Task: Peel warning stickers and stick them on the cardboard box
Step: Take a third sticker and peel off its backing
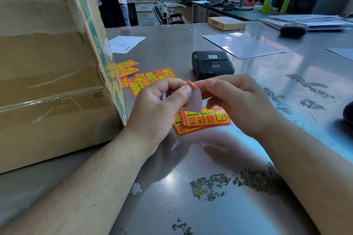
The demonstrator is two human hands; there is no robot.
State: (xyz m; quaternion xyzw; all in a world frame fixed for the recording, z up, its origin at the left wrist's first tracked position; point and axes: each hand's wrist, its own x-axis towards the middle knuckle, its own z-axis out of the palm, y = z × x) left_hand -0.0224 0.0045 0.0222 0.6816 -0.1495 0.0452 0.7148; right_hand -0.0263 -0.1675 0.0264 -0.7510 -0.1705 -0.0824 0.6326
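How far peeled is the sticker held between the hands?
Partly peeled, it seems: the right hand pinches the sticker by a red corner lifted off the pale backing, which the left hand holds.

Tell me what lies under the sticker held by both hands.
Two overlapping warning stickers lie on the metal table below it. The held sticker covers part of their top edge.
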